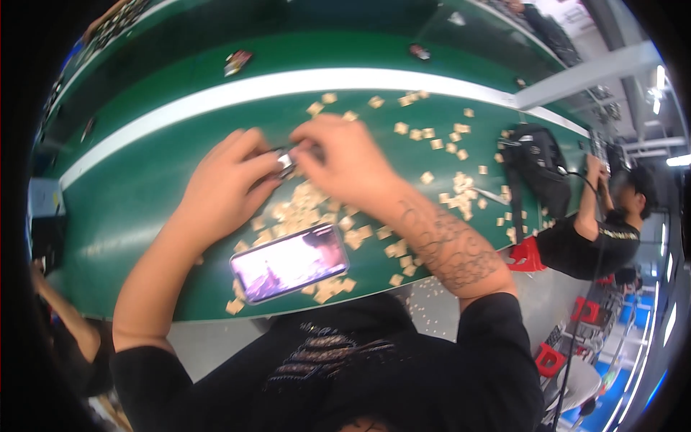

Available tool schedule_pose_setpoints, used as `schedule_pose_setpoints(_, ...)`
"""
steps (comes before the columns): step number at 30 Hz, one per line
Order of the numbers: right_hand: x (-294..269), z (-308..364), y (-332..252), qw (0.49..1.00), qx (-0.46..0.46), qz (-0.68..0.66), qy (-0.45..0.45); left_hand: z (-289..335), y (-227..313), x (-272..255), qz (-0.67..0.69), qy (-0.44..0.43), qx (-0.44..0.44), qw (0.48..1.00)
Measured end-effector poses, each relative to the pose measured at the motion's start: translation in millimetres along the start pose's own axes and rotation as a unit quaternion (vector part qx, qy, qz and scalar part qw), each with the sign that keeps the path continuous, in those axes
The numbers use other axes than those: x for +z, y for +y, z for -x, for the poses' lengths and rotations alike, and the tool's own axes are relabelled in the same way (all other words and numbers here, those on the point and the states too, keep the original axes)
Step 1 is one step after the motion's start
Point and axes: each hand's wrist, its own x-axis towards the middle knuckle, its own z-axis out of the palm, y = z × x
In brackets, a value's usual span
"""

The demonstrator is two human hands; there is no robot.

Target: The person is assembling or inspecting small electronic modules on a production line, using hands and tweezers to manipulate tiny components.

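Over the green work table, my left hand (229, 176) pinches a small dark-and-silver part (286, 163) between thumb and fingertips. My right hand (344, 153) is closed close beside that part, thumb against curled fingers. Whatever those right fingers grip, if anything, is too small and blurred to name. Just below both hands lies a loose heap of small pale square pieces (304, 205). A phone (289, 263) with a lit screen rests flat on the table near its front edge, with some of the pale squares around it.
More pale squares (462, 193) are scattered to the right. A black backpack (538, 162) stands on the green table (137, 237) at the right, near a seated person (601, 230). Behind a white strip (288, 78) runs a green belt with small dark parts (237, 62). Red stools (527, 255) stand at the right.
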Motion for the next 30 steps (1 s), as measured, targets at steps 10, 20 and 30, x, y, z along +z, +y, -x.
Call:
schedule_pose_setpoints(10, -19.6, -2.2, -5.7, 0.981, 0.074, -0.178, 0.023, -16.8, 2.5, 7.4, 0.283, 0.081, -0.107, 0.95)
schedule_pose_setpoints(20, -9.8, 4.6, 14.9, 0.99, 0.008, -0.051, 0.128, -65.8, -107.2, -27.7, 0.166, 0.152, -0.154, 0.962)
schedule_pose_setpoints(30, -13.0, -5.3, 25.2, 0.993, -0.025, -0.052, 0.098, -101.5, -151.7, -27.4, -0.225, 0.142, -0.044, 0.963)
